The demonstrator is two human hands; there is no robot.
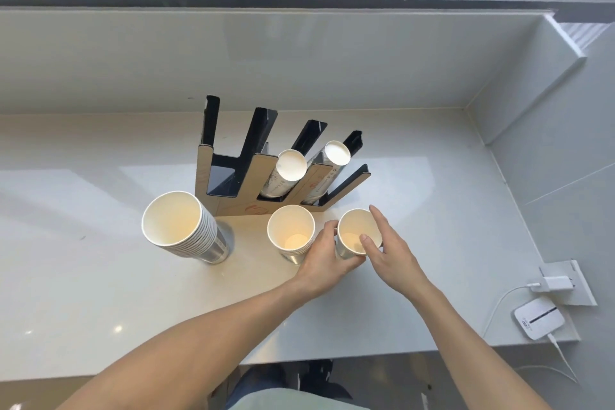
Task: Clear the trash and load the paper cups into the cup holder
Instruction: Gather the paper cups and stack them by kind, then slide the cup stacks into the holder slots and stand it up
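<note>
both hands around one cup

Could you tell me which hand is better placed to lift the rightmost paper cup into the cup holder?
Probably left: the left hand already wraps that paper cup; the right hand only touches its rim, fingers spread.

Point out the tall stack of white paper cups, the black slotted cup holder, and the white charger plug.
tall stack of white paper cups (173, 220), head view, inside of top cup
black slotted cup holder (221, 181), head view, empty left slot
white charger plug (555, 283), head view, plug body
</note>
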